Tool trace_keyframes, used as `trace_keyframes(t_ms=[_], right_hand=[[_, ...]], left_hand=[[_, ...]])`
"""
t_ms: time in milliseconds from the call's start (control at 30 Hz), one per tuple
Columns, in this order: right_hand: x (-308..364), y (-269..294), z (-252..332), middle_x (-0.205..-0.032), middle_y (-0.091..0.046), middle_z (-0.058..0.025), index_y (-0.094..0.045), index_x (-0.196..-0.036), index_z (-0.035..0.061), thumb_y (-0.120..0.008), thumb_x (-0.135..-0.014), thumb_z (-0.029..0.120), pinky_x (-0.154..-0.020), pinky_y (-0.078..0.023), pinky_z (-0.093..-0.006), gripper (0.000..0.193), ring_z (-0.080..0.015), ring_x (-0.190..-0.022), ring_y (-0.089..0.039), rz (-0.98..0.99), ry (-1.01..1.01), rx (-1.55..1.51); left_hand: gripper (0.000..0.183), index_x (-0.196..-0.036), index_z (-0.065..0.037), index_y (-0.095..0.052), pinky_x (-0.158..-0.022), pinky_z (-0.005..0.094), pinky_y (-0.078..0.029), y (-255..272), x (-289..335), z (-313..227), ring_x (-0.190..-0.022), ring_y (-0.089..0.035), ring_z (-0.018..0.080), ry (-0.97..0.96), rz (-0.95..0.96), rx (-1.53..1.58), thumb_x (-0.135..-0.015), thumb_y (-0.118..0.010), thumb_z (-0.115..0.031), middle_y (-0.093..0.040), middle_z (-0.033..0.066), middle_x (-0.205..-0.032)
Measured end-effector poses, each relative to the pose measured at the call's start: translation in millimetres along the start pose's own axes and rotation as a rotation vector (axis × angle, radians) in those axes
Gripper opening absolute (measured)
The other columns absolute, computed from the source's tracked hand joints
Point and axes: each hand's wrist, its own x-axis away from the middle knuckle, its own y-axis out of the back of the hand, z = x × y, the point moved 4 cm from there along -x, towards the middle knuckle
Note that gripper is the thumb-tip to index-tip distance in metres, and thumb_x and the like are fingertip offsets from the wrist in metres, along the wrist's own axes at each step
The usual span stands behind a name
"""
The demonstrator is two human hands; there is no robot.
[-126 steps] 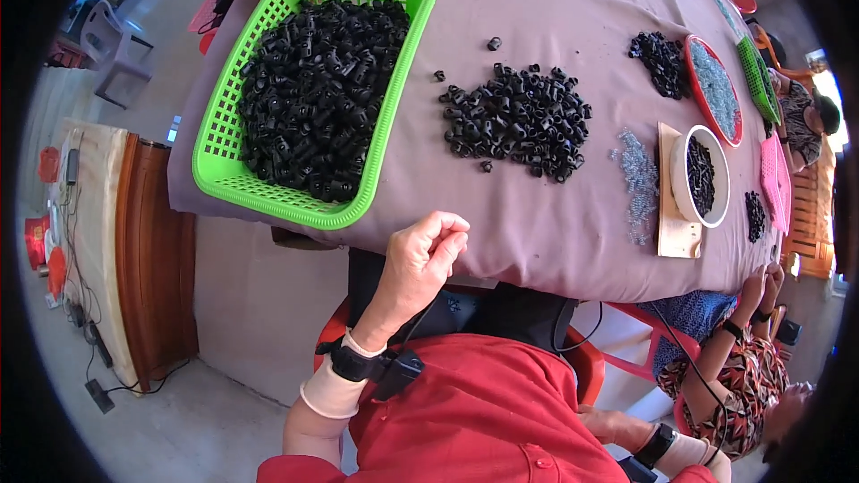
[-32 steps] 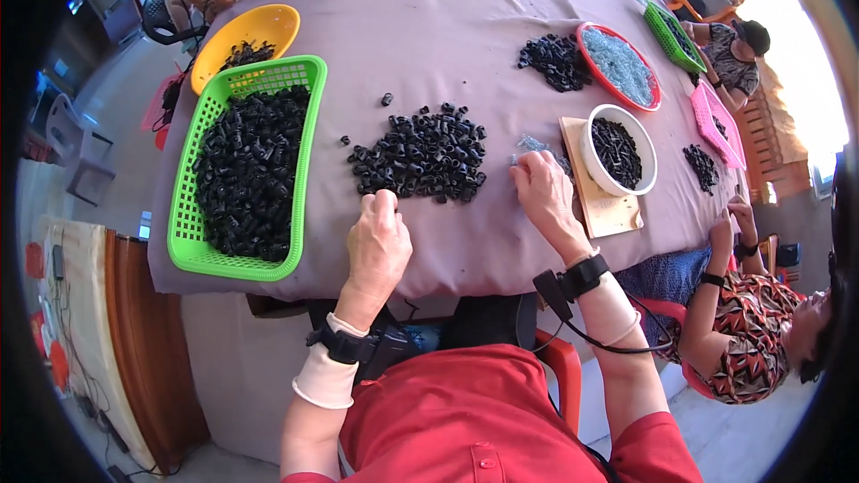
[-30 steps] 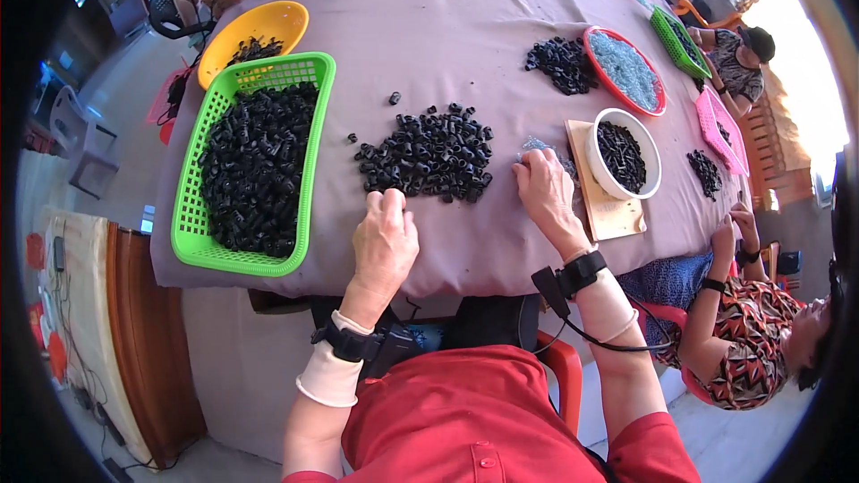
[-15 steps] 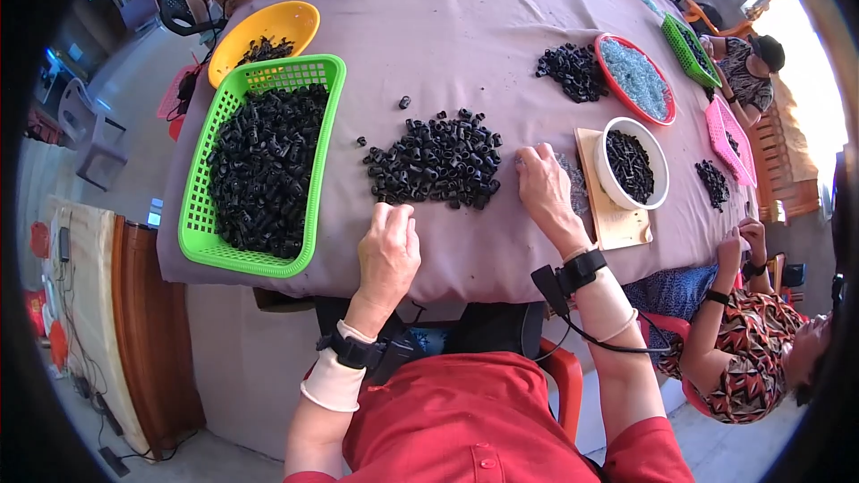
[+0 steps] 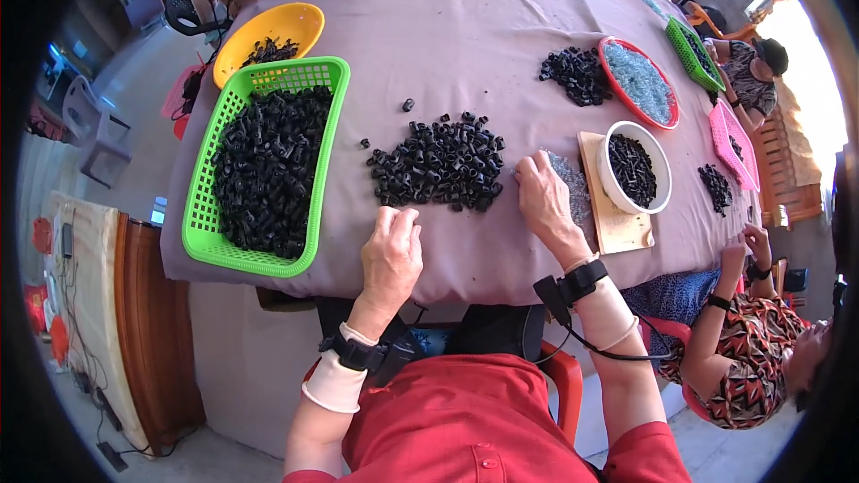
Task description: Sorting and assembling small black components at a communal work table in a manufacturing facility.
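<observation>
A loose pile of small black ring-like plastic parts (image 5: 438,165) lies on the cloth in front of me. My left hand (image 5: 392,249) is at the pile's near edge, fingers curled together; whatever they hold is hidden. To the right of the pile, my right hand (image 5: 544,199) has its fingers drawn in at the edge of a spread of tiny clear pieces (image 5: 571,183). Its fingertips look pinched, and I cannot make out what is between them. Beyond that hand, a white bowl (image 5: 663,181) of thin black parts rests on a wooden board (image 5: 617,239).
At left stand a green basket (image 5: 315,224) full of black parts and a yellow bowl (image 5: 309,22). A red tray (image 5: 673,116) of clear pieces sits beside another black pile (image 5: 574,76). Co-workers (image 5: 747,349) sit around the cloth-covered table (image 5: 447,18).
My right hand has shifted very slightly, its fingers drawing in near the clear pieces. The left hand stays almost in place, and the whole view has moved a little.
</observation>
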Motion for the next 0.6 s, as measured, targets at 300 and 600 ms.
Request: trace_keyframes(t_ms=[300,600], right_hand=[[31.2,17.5,16.1,-0.079,-0.054,-0.0192,-0.047,-0.083,-0.0008,-0.054,-0.081,0.006,-0.064,-0.046,-0.0426,0.010,-0.0365,-0.075,-0.057,-0.041,-0.058,-0.262],[49.5,15.9,53.6,-0.071,-0.059,-0.0162,-0.052,-0.083,-0.0014,-0.058,-0.081,0.009,-0.059,-0.046,-0.0355,0.012,-0.0286,-0.065,-0.059,0.277,-0.141,-0.682]], left_hand=[[0.014,-0.092,-0.003,-0.058,-0.061,0.0342,-0.049,9.9,-2.8,0.6,-0.073,-0.060,0.0277,0.131,-0.040,0.296,-0.079,-0.063,-0.003,-0.056,0.0117,-0.086],[0.016,-0.100,-0.002,-0.062,-0.047,0.0217,-0.043,-45.0,-5.3,-28.6,-0.051,-0.053,0.0058,0.382,0.366,0.815,-0.085,-0.059,-0.004,-0.061,0.0030,-0.071]])
